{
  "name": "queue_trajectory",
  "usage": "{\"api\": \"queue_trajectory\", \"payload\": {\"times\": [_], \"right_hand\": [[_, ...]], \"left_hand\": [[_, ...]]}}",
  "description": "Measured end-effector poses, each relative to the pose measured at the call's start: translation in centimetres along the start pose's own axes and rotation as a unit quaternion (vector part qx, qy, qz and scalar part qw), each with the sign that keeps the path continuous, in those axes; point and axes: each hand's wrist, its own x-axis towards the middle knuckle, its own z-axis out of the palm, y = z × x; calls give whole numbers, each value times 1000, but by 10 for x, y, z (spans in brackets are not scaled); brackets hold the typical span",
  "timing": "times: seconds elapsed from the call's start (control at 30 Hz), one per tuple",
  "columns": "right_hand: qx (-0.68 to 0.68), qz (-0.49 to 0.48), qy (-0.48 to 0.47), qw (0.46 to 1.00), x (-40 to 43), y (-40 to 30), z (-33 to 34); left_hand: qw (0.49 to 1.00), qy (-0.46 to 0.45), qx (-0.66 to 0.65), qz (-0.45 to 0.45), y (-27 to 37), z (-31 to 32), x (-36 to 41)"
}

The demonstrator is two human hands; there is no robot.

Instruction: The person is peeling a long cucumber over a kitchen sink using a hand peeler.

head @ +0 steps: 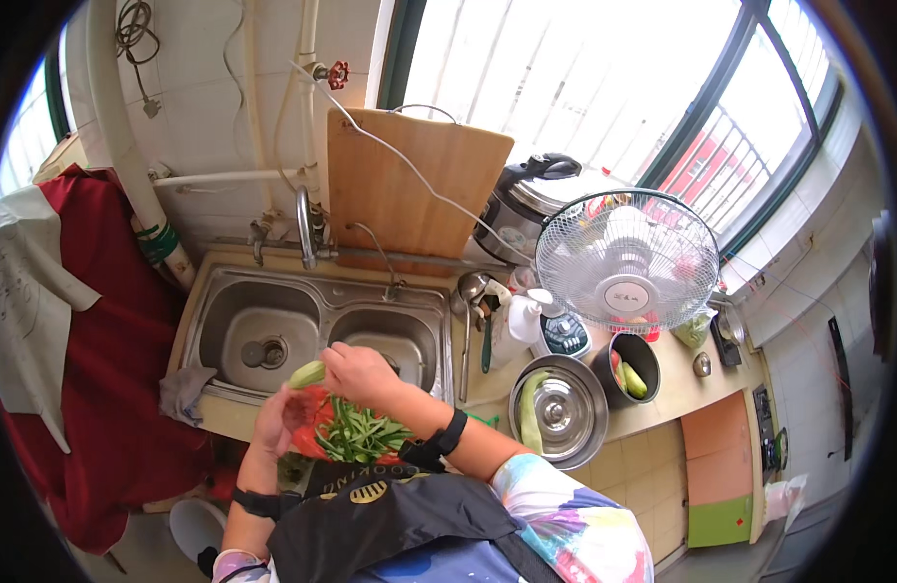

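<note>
A pale green, gourd-like vegetable point(306, 374) spans the gap between my two hands, above the front edge of the sink. My left hand point(275, 421) grips its lower end from the left. The fingers of my right hand point(355, 374) are closed around its other end, and whether they also hold a small tool is hidden. Just below lies an open red plastic bag point(308, 408) with a heap of cut green stalks or leaves point(364, 433) in it, partly covered by my right forearm. Behind my hands is a two-bowl stainless steel sink point(222, 321).
Right of the sink stand a ladle point(466, 342), a white pump bottle point(519, 324) and a steel basin point(597, 419) holding a long pale green gourd point(530, 408). A dark pot point(610, 382) holds vegetables point(632, 380). Behind are an electric fan point(627, 262) and a wooden cutting board point(415, 182).
</note>
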Motion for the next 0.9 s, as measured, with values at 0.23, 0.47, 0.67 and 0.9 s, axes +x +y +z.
{"api": "queue_trajectory", "payload": {"times": [0.23,0.47,0.67,0.9], "right_hand": [[-110,130,-238,956,42,-34,-48],[238,122,-66,961,13,21,-47],[321,121,-67,937,1,14,-54],[350,143,-1,926,3,14,-54]], "left_hand": [[748,-83,559,347,23,27,35],[911,-183,325,174,18,58,59],[912,-189,331,154,28,67,46],[931,-184,293,119,37,68,33]]}}
